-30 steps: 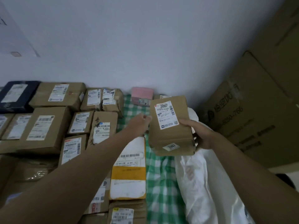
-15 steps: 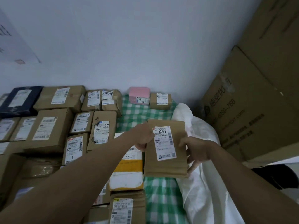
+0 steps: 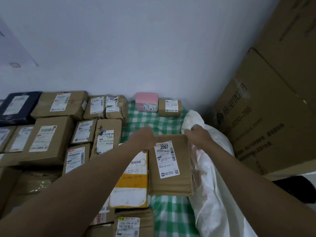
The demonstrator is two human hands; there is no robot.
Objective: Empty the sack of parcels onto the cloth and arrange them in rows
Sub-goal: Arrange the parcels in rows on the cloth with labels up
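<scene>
Both hands hold the far edge of one brown parcel (image 3: 170,168) — the left hand (image 3: 142,140) with its grip curled on the far left corner, the right hand (image 3: 198,136) with its grip curled on the far right corner. The parcel lies flat on the green checked cloth (image 3: 171,214), label up, marked 2097. Its left side sits just beside a white and yellow parcel (image 3: 131,183); its right side touches the white sack (image 3: 213,194), which lies slumped along the cloth's right edge. To the left, brown parcels stand in rows, with a dark blue parcel (image 3: 17,106) at the far left. At the wall — a pink parcel (image 3: 147,101) beside a small brown parcel (image 3: 169,108). Large cardboard boxes (image 3: 266,117) stand at right.
</scene>
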